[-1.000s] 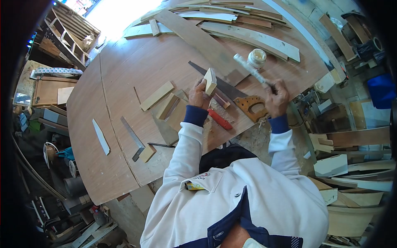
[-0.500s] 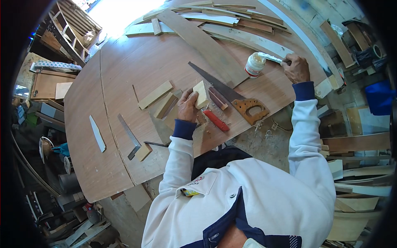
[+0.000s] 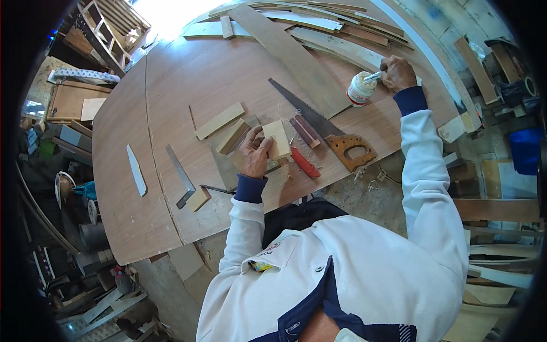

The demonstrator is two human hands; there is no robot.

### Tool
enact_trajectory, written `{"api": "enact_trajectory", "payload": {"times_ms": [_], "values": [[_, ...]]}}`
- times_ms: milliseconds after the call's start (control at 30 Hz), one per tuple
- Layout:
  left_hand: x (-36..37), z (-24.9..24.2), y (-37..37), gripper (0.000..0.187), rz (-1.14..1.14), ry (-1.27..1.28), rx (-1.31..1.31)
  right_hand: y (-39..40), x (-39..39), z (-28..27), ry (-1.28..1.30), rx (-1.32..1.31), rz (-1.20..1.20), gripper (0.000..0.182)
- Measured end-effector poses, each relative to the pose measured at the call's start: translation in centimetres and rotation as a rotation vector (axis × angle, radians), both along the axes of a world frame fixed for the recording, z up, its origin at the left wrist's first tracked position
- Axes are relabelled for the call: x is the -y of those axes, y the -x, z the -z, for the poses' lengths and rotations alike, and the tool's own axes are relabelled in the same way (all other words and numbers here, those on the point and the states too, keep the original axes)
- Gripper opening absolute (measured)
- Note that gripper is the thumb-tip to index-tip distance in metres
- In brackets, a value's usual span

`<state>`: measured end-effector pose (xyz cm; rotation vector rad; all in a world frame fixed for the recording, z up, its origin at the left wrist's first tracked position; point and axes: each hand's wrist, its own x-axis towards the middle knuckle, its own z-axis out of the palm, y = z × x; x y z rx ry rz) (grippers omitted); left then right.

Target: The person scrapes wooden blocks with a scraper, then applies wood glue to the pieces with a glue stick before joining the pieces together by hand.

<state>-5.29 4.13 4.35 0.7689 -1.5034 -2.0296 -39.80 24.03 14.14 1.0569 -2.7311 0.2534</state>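
Note:
My left hand (image 3: 256,151) is closed on a small pale wood block (image 3: 276,139), thumb lying on its face. With my right hand (image 3: 398,74) I grip a white-coated stick (image 3: 372,77), and its far end is inside the mouth of a white glue jar (image 3: 360,91) with a red-marked label. Close to the left hand lie a red-handled tool (image 3: 305,162), a reddish-brown wood piece (image 3: 305,131) and two pale wood strips (image 3: 220,121). A handsaw (image 3: 351,151) with a wooden handle rests between the block and the jar.
The brown table (image 3: 188,74) carries a try square (image 3: 182,176) and a pointed white strip (image 3: 135,170) at left. A long board (image 3: 290,60) and stacked wood strips (image 3: 353,54) lie at the back. Timber offcuts (image 3: 501,279) crowd the right side.
My right hand has moved left toward the jar, and the stick's end has gone down into it. The block in my left hand has turned its broad face upward.

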Motion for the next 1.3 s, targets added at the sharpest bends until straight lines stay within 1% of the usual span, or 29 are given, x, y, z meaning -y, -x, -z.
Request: {"api": "enact_trajectory", "payload": {"times_ms": [33, 67, 133, 167, 233, 267, 300, 333, 367, 400, 467, 500, 567, 633, 667, 700, 733, 767, 833, 967, 1033, 1167, 1233, 1267, 1300], "values": [[-0.1, -0.1, -0.4, 0.036, 0.001, 0.062, 0.041, 0.1, 0.5, 0.9, -0.012, -0.060, -0.024, 0.010], [-0.2, 0.1, -0.6, 0.036, -0.012, 0.060, 0.048, 0.2, 0.9, 1.8, -0.013, -0.054, -0.037, 0.010], [-0.2, 0.6, -0.8, 0.036, -0.029, 0.193, 0.079, 0.4, 1.5, 3.2, -0.065, -0.065, -0.004, 0.011], [-0.1, 0.7, -1.1, 0.036, -0.041, 0.194, 0.087, 0.3, 1.5, 3.7, -0.064, -0.059, -0.017, 0.011], [0.1, 0.8, -1.6, 0.040, -0.011, 0.363, 0.216, 0.3, 1.3, 4.4, -0.029, -0.167, -0.021, 0.015], [-0.1, 0.3, -1.8, 0.040, -0.021, 0.360, 0.225, 0.4, 1.4, 4.7, -0.051, -0.082, 0.018, 0.019], [-0.4, -0.3, -1.9, 0.040, -0.032, 0.414, 0.281, 0.4, 1.4, 5.0, -0.053, -0.076, 0.007, 0.019], [-0.5, -0.7, -2.0, 0.041, -0.040, 0.468, 0.333, 0.4, 1.2, 5.4, -0.050, -0.119, -0.007, 0.023], [-0.6, -0.9, -2.1, 0.041, -0.042, 0.465, 0.335, -0.2, 1.2, 5.0, -0.048, -0.164, -0.016, 0.027], [-0.7, -1.0, -2.3, 0.040, -0.043, 0.488, 0.355, -0.8, 1.1, 4.7, -0.051, -0.164, -0.014, 0.027], [-1.0, -1.2, -2.3, 0.040, -0.039, 0.511, 0.372, -2.6, 1.2, 3.9, 0.267, -0.438, -0.092, 0.036], [-1.1, -1.4, -2.5, 0.039, -0.053, 0.517, 0.380, -3.5, 1.0, 3.5, 0.268, -0.436, -0.093, 0.036], [-1.2, -1.1, -2.9, 0.038, -0.082, 0.518, 0.399, -5.8, 0.9, 3.1, 0.514, -0.221, -0.093, 0.038], [-1.4, -0.3, -3.1, 0.038, -0.111, 0.484, 0.453, -10.3, 1.5, 4.0, 0.712, 0.289, -0.247, 0.036], [-1.6, -0.6, -3.2, 0.038, -0.125, 0.480, 0.461, -13.4, 1.9, 4.0, 0.652, 0.351, -0.347, 0.036], [-1.9, -1.2, -3.2, 0.041, -0.127, 0.505, 0.525, -16.5, 2.5, 3.9, 0.589, 0.412, -0.446, 0.035], [-2.1, -1.6, -3.3, 0.044, -0.127, 0.529, 0.590, -19.0, 3.1, 4.0, 0.549, 0.457, -0.533, 0.037], [-2.2, -1.6, -3.4, 0.044, -0.135, 0.522, 0.597, -21.3, 3.7, 4.2, 0.507, 0.502, -0.617, 0.038], [-2.1, -1.4, -3.6, 0.044, -0.217, 0.718, 0.641, -25.3, 4.7, 5.6, 0.419, 0.474, -0.645, 0.045], [-1.1, -1.4, -4.8, 0.044, -0.248, 0.742, 0.667, -30.2, 7.5, 8.9, 0.433, 0.463, -0.673, 0.044], [-0.4, -1.3, -5.6, 0.044, -0.271, 0.823, 0.668, -31.7, 8.8, 10.6, 0.493, 0.409, -0.601, 0.042], [1.1, -1.5, -6.9, 0.041, -0.271, 0.802, 0.631, -33.7, 10.2, 10.2, 0.483, 0.420, -0.533, 0.039], [2.0, -2.3, -7.7, 0.040, -0.216, 0.695, 0.601, -34.1, 10.7, 11.5, 0.509, 0.443, -0.428, 0.032], [2.7, -2.1, -8.2, 0.040, -0.217, 0.691, 0.601, -34.3, 11.1, 11.8, 0.505, 0.443, -0.430, 0.032], [3.8, -1.5, -9.0, 0.035, -0.267, 0.694, 0.589, -34.6, 11.3, 12.0, 0.551, 0.510, -0.371, 0.027]]}}
